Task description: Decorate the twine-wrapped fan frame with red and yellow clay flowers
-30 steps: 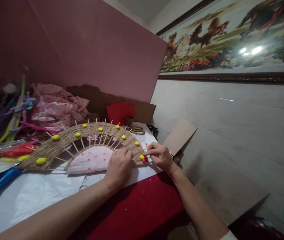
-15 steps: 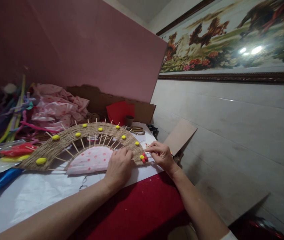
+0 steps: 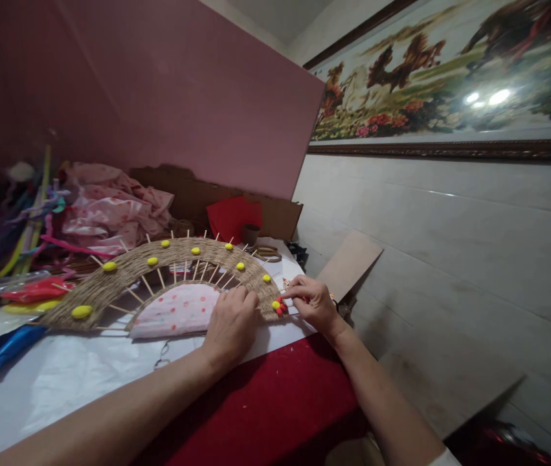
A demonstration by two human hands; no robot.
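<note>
A half-round woven fan (image 3: 127,275) of brown twine on thin sticks lies on white sheeting. Yellow oval pieces (image 3: 195,251) dot its band, and pink cloth with red spots (image 3: 178,310) covers its inner half-circle. My left hand (image 3: 233,323) is closed over the right end of that cloth part, gripping the fan, fingertips hidden. At the band's right end, small red petal-like pieces (image 3: 282,309) sit around the right side of one yellow oval. My right hand (image 3: 313,301) has its fingers pinched right at these petals; what lies between the fingertips is too small to make out.
Scissors (image 3: 267,253), a small brown cup (image 3: 250,233) and red sheets (image 3: 229,215) lie behind the fan. Crumpled pink cloth (image 3: 110,207), pipe cleaners (image 3: 32,220) and plastic bags (image 3: 37,290) crowd the left. Red cloth (image 3: 256,401) covers the near edge; a tiled wall (image 3: 430,259) stands right.
The fingertips of my right hand have dipped slightly onto the red petals, and one more petal seems to show at the top. My left hand stays in place on the fan.
</note>
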